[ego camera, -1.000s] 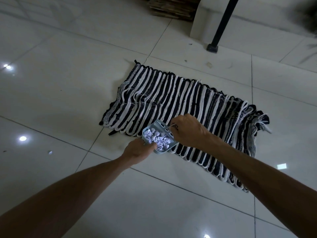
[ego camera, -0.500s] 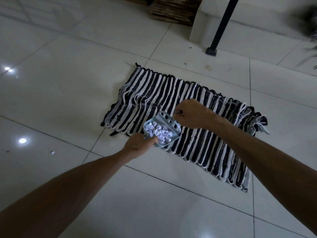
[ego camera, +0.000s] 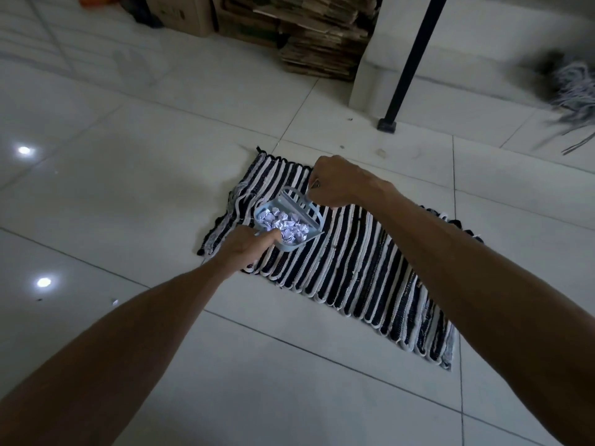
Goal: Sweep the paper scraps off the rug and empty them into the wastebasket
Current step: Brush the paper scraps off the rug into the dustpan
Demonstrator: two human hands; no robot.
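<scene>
Item, floor: pale glossy floor tiles point(ego camera: 128, 194) with dark grout lines and bright light reflections at my left; I read it as the base of the whole scene.

Item, rug point(ego camera: 354, 272): black-and-white striped, woven, lying flat on the tiles, long axis running from upper left to lower right; fringed and slightly rumpled at its near right corner; I see no loose scraps on its visible surface.

Item, dustpan point(ego camera: 286, 220): small, light blue plastic, held above the rug's upper left part, tilted; a slotted blue piece stands along its far edge.

Item, paper scraps point(ego camera: 285, 225): crumpled white bits, heaped inside the dustpan.

Item, left hand point(ego camera: 248, 249): fingers curled around the dustpan's near edge, thumb lying along the rim, touching the pan just beside the scraps.

Item, right hand point(ego camera: 338, 185): closed into a loose fist over the far side of the dustpan, fingers pressed together around something thin; what it pinches I cannot tell, only a small pale tip shows at the fingers.

Item, background: black post point(ego camera: 412, 59) on a square foot beside a pale wall base; stacked cardboard point(ego camera: 309, 37) behind; a grey stringy mop head point(ego camera: 566, 88), blurred, at far right.
</scene>
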